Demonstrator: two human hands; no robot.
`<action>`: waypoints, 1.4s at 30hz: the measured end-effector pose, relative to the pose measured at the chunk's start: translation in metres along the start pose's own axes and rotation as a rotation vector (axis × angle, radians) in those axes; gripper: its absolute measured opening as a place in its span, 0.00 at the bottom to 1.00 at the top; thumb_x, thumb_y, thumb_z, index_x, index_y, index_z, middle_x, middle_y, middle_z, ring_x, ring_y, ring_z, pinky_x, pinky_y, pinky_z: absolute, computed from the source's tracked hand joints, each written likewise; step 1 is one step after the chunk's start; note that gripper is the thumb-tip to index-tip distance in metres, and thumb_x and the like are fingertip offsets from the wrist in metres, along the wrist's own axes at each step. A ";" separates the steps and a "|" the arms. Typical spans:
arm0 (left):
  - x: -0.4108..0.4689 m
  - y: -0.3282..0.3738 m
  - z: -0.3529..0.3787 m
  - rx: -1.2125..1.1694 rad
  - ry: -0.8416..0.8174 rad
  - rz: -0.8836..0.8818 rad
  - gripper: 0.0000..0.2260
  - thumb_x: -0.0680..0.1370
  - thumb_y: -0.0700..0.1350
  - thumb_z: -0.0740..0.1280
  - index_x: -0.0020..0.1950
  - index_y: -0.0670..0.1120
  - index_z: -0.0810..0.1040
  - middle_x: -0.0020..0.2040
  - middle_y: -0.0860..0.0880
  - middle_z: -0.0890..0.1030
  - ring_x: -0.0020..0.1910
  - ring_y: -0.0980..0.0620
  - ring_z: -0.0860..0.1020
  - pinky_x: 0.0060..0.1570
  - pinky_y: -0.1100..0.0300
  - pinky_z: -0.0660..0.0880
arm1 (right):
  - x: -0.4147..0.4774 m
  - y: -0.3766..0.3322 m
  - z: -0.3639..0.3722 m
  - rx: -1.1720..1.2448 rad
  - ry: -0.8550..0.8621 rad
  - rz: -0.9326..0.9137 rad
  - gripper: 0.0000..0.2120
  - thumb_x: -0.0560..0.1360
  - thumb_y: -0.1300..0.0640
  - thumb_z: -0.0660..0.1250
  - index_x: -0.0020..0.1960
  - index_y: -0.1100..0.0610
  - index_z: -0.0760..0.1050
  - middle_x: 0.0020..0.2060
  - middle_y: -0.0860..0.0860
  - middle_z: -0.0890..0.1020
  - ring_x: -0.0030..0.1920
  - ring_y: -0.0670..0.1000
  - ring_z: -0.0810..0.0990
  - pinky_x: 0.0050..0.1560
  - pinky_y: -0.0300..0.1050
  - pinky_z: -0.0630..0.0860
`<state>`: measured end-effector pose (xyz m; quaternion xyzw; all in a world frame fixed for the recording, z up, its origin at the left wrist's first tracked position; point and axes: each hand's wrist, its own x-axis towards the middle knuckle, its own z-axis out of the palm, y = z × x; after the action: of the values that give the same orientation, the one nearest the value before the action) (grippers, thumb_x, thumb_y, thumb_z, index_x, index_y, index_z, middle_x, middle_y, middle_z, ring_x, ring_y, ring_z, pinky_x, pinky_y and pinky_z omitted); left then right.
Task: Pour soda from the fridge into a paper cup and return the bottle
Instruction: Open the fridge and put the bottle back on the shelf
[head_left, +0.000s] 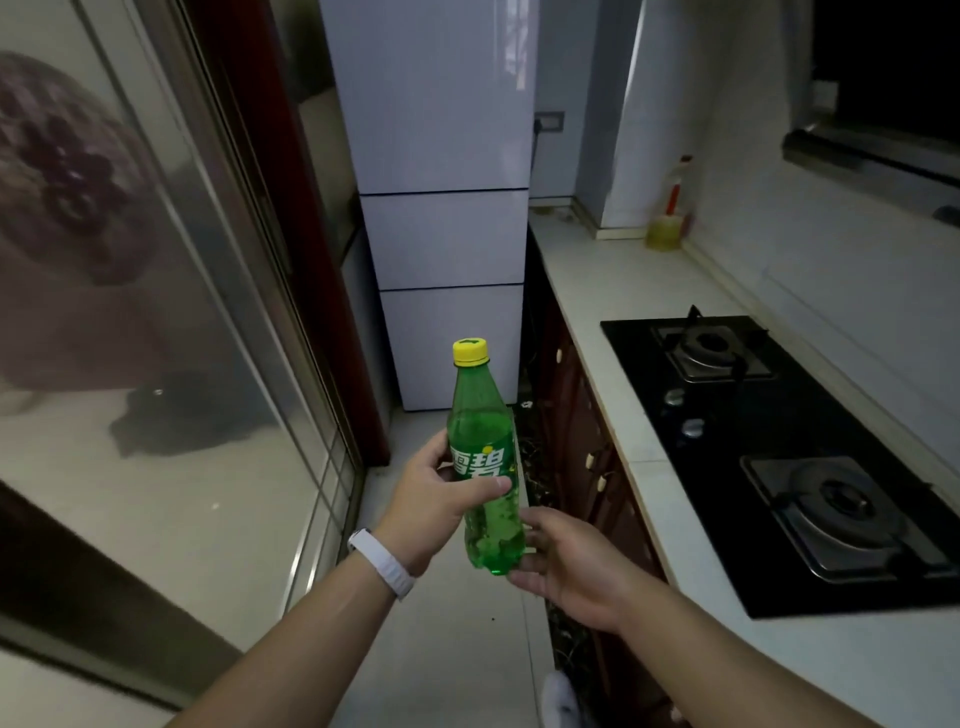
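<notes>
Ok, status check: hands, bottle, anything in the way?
Left hand grips green soda bottle at the label; right hand cups its base. Yellow cap on, bottle roughly upright. Fridge ahead, doors closed; no paper cup in view.

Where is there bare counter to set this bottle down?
For the green plastic soda bottle: widest patch is white countertop between the bottle of yellow liquid and the black two-burner gas hob. Another lies nearer than the hob, bottom right. Hob's front edge leaves only a narrow strip; the hob itself is crowded.
</notes>
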<state>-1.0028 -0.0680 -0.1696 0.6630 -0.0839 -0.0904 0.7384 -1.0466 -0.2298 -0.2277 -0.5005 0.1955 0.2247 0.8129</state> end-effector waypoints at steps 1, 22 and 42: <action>0.011 -0.002 0.003 0.001 0.005 -0.004 0.21 0.66 0.29 0.76 0.53 0.47 0.81 0.45 0.48 0.85 0.44 0.51 0.83 0.42 0.59 0.79 | 0.010 -0.007 -0.005 0.005 0.000 0.009 0.13 0.79 0.55 0.63 0.60 0.59 0.77 0.55 0.60 0.80 0.47 0.56 0.83 0.47 0.48 0.79; 0.275 0.039 0.052 0.129 0.081 0.099 0.25 0.61 0.37 0.79 0.56 0.46 0.80 0.50 0.44 0.85 0.50 0.46 0.82 0.50 0.52 0.79 | 0.192 -0.229 -0.065 0.041 -0.185 -0.010 0.15 0.78 0.57 0.64 0.62 0.61 0.77 0.56 0.60 0.81 0.47 0.57 0.84 0.47 0.47 0.79; 0.474 0.018 -0.163 -0.040 0.122 0.028 0.23 0.60 0.36 0.79 0.52 0.49 0.82 0.50 0.44 0.85 0.50 0.46 0.83 0.46 0.57 0.79 | 0.415 -0.297 0.095 -0.097 -0.100 0.061 0.08 0.78 0.59 0.66 0.54 0.59 0.81 0.45 0.57 0.83 0.41 0.56 0.80 0.44 0.48 0.76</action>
<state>-0.5033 -0.0250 -0.1668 0.6512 -0.0461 -0.0414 0.7564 -0.5300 -0.1924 -0.1975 -0.5212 0.1588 0.2831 0.7893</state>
